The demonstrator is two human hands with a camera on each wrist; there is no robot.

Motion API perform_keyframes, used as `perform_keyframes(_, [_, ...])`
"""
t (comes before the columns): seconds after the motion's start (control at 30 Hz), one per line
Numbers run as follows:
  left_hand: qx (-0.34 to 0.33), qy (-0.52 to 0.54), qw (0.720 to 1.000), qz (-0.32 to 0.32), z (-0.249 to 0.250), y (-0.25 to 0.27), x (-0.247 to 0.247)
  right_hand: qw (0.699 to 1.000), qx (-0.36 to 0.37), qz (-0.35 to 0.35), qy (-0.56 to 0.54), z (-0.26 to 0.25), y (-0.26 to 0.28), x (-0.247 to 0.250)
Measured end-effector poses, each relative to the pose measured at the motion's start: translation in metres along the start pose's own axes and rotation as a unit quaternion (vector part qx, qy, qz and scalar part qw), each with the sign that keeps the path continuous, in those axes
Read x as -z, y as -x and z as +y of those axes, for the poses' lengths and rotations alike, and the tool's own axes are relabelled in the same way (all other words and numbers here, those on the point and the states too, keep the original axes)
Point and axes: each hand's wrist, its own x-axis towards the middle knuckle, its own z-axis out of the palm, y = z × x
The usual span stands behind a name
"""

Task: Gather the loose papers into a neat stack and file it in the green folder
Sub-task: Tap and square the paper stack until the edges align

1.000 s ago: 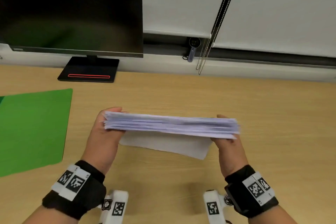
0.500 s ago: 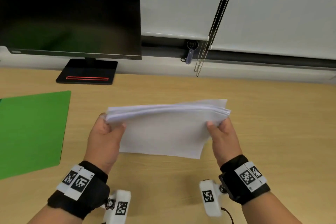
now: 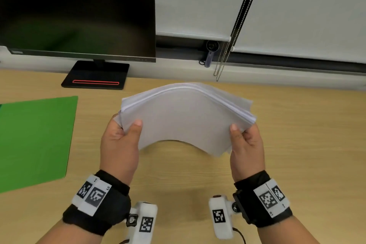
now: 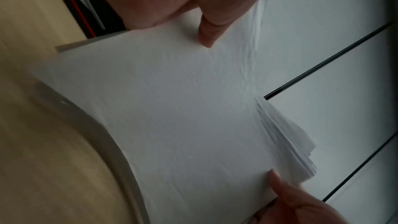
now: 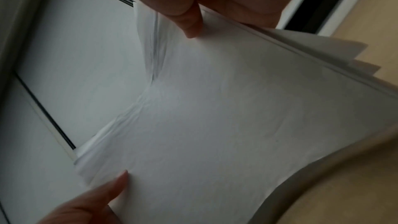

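A stack of white papers (image 3: 186, 117) is held above the desk, bowed upward in the middle, its sheet edges slightly fanned at the right. My left hand (image 3: 120, 134) grips its left edge, thumb on top. My right hand (image 3: 245, 136) grips its right edge the same way. In the left wrist view the papers (image 4: 183, 117) fill the frame, with the left thumb (image 4: 207, 37) pressing down on them. In the right wrist view the papers (image 5: 215, 117) curve under the right thumb (image 5: 191, 26). The green folder (image 3: 33, 140) lies flat on the desk at the left.
A dark monitor (image 3: 75, 10) on a black stand (image 3: 95, 74) occupies the back left. White roller blinds (image 3: 277, 6) with a bead chain (image 3: 229, 53) hang behind the wooden desk (image 3: 307, 144).
The stack went from edge-on and level to tilted with its top face toward me, then rose and bowed upward as both hands pressed inward.
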Motion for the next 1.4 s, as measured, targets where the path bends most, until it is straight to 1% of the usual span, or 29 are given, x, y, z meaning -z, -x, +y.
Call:
perform_keyframes(0.13, [0.031, -0.015, 0.999, -0.008, -0.008, 0.002, 0.001, 0.999, -0.04, -0.005, 0.021, 0.013, 0.007, 0.0])
perform_keyframes(0.23, [0.035, -0.017, 0.999, -0.016, -0.006, 0.0, 0.003, 0.997, -0.08, -0.017, 0.007, 0.016, 0.007, 0.002])
perform_keyframes(0.4, [0.027, -0.014, 0.999, -0.033, -0.001, -0.008, 0.008, 0.994, -0.104, -0.018, -0.006, 0.014, 0.002, 0.003])
perform_keyframes(0.6, [0.047, 0.001, 0.999, -0.011, -0.005, -0.014, 0.011, 0.993, -0.118, 0.005, -0.019, 0.016, -0.002, 0.006])
perform_keyframes(0.67, [0.048, 0.004, 0.999, -0.004, -0.005, -0.014, 0.01, 0.993, -0.117, 0.007, -0.008, 0.016, -0.003, 0.007])
perform_keyframes(0.77, [0.048, -0.009, 0.999, -0.017, -0.008, -0.014, 0.012, 0.994, -0.11, -0.001, -0.005, 0.012, -0.008, 0.008])
perform_keyframes(0.9, [0.029, -0.009, 0.999, -0.031, -0.002, -0.015, 0.013, 0.997, -0.077, -0.018, -0.015, 0.009, -0.015, 0.01])
perform_keyframes(1.0, [0.017, -0.035, 0.998, -0.049, 0.0, -0.014, 0.014, 0.996, -0.084, -0.022, -0.011, 0.01, -0.014, 0.009])
perform_keyframes(1.07, [0.026, -0.024, 0.999, -0.033, -0.004, -0.017, 0.015, 0.995, -0.093, -0.025, -0.012, 0.012, -0.013, 0.008])
perform_keyframes(1.17, [0.06, 0.001, 0.998, -0.004, -0.013, -0.02, 0.017, 0.994, -0.107, -0.033, 0.005, 0.016, -0.011, 0.009])
perform_keyframes(1.33, [0.088, -0.032, 0.996, 0.002, -0.02, -0.015, 0.021, 0.992, -0.124, -0.021, 0.004, 0.018, -0.011, 0.008])
perform_keyframes(1.4, [0.084, -0.038, 0.996, -0.009, -0.019, -0.013, 0.017, 0.992, -0.121, -0.015, 0.021, 0.021, -0.011, 0.008])
